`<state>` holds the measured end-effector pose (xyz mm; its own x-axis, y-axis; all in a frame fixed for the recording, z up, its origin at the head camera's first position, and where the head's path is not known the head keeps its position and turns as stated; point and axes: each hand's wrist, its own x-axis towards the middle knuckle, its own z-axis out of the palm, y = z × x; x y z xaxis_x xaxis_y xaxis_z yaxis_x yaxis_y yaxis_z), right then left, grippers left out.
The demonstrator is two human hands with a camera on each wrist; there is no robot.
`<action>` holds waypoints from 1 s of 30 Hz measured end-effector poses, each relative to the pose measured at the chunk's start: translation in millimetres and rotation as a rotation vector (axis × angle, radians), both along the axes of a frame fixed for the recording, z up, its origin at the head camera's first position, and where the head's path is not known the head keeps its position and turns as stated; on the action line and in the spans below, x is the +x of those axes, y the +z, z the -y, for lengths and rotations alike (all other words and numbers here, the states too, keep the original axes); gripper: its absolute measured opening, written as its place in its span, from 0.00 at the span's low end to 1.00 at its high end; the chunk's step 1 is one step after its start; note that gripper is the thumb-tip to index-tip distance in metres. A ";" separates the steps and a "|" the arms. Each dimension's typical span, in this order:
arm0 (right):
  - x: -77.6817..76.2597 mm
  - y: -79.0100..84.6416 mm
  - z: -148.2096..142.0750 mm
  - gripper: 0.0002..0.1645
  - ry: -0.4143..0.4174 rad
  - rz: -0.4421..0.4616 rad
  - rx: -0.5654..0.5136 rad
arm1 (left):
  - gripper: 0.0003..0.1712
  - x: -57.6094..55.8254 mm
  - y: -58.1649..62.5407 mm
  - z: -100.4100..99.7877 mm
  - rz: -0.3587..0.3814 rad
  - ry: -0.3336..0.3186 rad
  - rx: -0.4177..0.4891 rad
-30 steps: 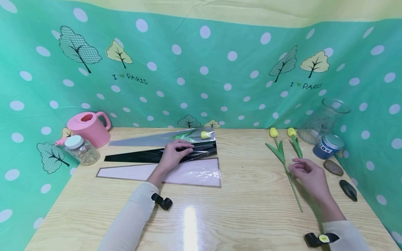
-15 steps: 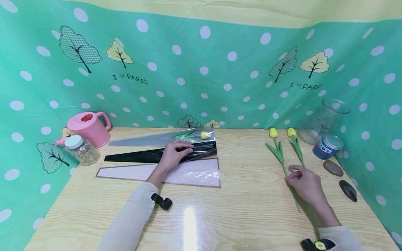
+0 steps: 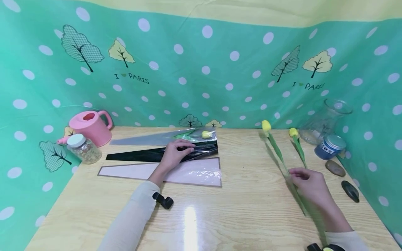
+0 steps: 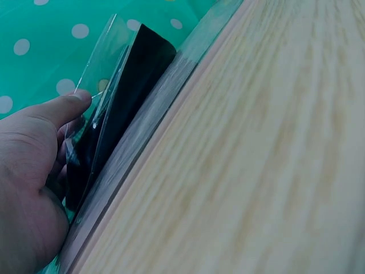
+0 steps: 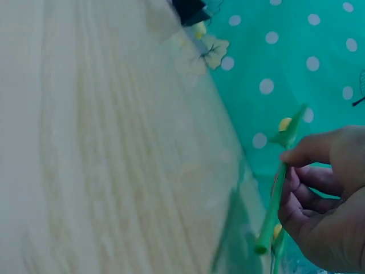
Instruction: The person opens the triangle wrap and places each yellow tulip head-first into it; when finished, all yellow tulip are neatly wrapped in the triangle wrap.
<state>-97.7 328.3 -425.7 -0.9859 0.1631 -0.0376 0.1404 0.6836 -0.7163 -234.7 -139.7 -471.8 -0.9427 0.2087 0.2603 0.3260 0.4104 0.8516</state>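
The right hand (image 3: 309, 183) pinches the stem of a yellow tulip (image 3: 276, 148) between thumb and fingertips, toward the right side of the bench (image 3: 245, 216). The flower points to the back and its blossom end is raised, with a shadow beside the stem; whether the cut end touches the wood, I cannot tell.

The left hand (image 3: 172, 153) pinches the clear film (image 4: 108, 68) of a black wrapper (image 3: 138, 155) near its wide end, and the left wrist view shows that film standing away from the dark backing. Just behind lies a grey wrapper (image 3: 147, 138) with a wrapped tulip (image 3: 206, 134) inside; just in front lies a white wrapper (image 3: 191, 173).

A second tulip (image 3: 297, 145) lies near the right hand, its lower stem hidden. Beyond it are a glass vase (image 3: 323, 122), a blue jar (image 3: 329, 146), a brown stone (image 3: 335, 168) and a black stone (image 3: 350, 191). At the left end, a pink watering can (image 3: 94, 129) stands behind a white-lidded jar (image 3: 84, 150). A dotted green cloth (image 3: 216, 76) hangs behind everything.
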 end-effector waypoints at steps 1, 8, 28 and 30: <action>-0.2 2.4 0.5 0.20 -0.002 -0.001 -0.031 | 0.08 -0.4 0.0 0.2 -0.003 -0.001 0.002; -7.3 20.7 10.2 0.14 -0.085 -0.046 -0.478 | 0.08 -0.3 1.2 0.3 0.015 0.009 -0.008; -59.4 32.4 69.9 0.13 -0.417 -0.368 -1.494 | 0.08 2.2 2.5 -1.0 0.003 -0.002 0.005; -65.9 29.1 76.5 0.14 -0.460 -0.362 -1.509 | 0.08 2.2 2.4 -0.9 0.001 -0.004 0.004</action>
<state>-163.6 251.7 -396.6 -0.8590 0.4634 -0.2178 -0.1930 -0.6870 -0.7006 -232.5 -138.8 -469.4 -0.9422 0.2114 0.2601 0.3267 0.4058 0.8536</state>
